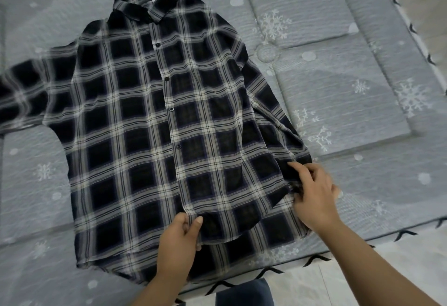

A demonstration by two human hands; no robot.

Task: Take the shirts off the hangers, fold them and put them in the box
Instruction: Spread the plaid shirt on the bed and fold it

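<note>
**Laying out the shirt, ahead of the first fold**

Lying face up and buttoned on the mattress (338, 92), near its front edge: the plaid shirt (154, 117), collar pointing away, hem toward the person. No hanger in sight, no box either. Judging from that, standing at the flattening stage, with folding proper not yet begun.

Pinching the hem near the button placket: the left hand (177, 240), thumb on top of the cloth and fingers (197, 223) curling under the edge. Reaching into the bunched fabric at the shirt's right side, where sleeve and side seam are gathering: the right hand (314, 192), fingers bent and seemingly gripping a fold of cloth, though exactly how much is being held is hard to tell through the blur.

Spreading out to the far left: one sleeve (26, 92), lying flat. Tucking along the body on the other side: the second sleeve, rumpled.

Calling next, probably, for tugging the right side smooth, then bringing a side panel and its sleeve across the middle.
</note>
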